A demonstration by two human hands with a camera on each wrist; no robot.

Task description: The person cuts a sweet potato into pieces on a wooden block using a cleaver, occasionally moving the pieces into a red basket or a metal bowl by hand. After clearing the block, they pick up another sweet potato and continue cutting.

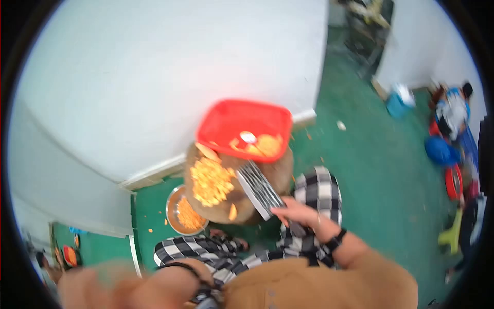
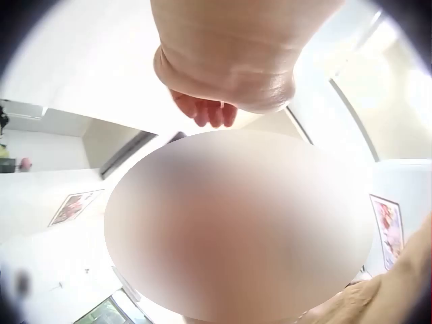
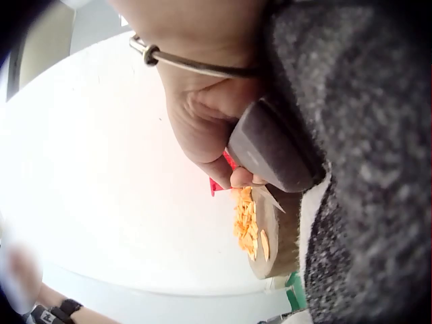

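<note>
My right hand (image 1: 297,212) grips the dark handle (image 3: 266,148) of a cleaver with a broad, ridged-looking blade (image 1: 257,188). The blade overlaps the near right part of a round wooden chopping block (image 1: 242,206). To its left lies a heap of chopped orange pieces (image 1: 210,183), with a loose slice (image 1: 233,212) near the block's front edge. My left hand (image 1: 103,288) is raised close to the head camera and blurred there. Its fingertips (image 2: 212,113) look loosely bent in the left wrist view, and nothing shows in them.
A red basin (image 1: 218,121) holding larger orange pieces stands at the block's back edge, by the white wall (image 1: 154,77). Below left is a metal bowl (image 1: 175,219) of small orange bits. Checked trouser legs (image 1: 319,193) flank the block. Farther right are a blue bucket (image 1: 397,105) and other people.
</note>
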